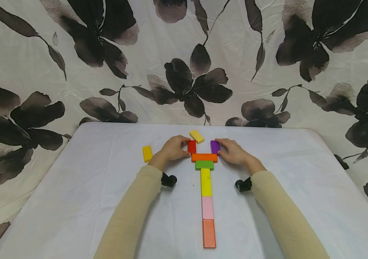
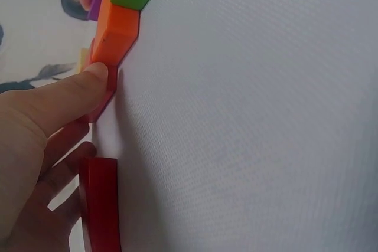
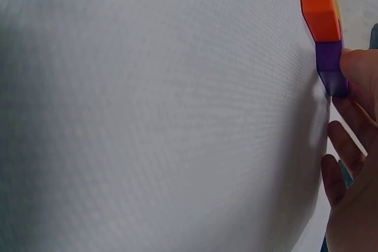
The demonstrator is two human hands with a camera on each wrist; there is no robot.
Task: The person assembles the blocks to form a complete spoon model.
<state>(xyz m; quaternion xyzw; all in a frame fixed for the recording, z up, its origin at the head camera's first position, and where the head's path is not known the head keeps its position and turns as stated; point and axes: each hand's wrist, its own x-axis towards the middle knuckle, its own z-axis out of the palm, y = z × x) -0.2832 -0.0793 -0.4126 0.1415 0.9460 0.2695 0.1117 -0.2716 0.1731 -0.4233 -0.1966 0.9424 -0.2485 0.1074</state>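
Item: left hand (image 1: 174, 148), thumb and fingers pinching a red block (image 1: 192, 146), which sits at the fingertips, to the hand's right. Item: right hand (image 1: 234, 151), thumb and fingers likewise pinching a purple block (image 1: 215, 147), placed at the fingertips, to the hand's left. Both blocks stand at the far side of an orange block (image 1: 204, 158) (one near each end), with a gap between them. Item: second red block (image 2: 101, 205), just beside the left fingers. Item: yellow block (image 1: 197, 136), lying askew beyond the red-and-purple pair.
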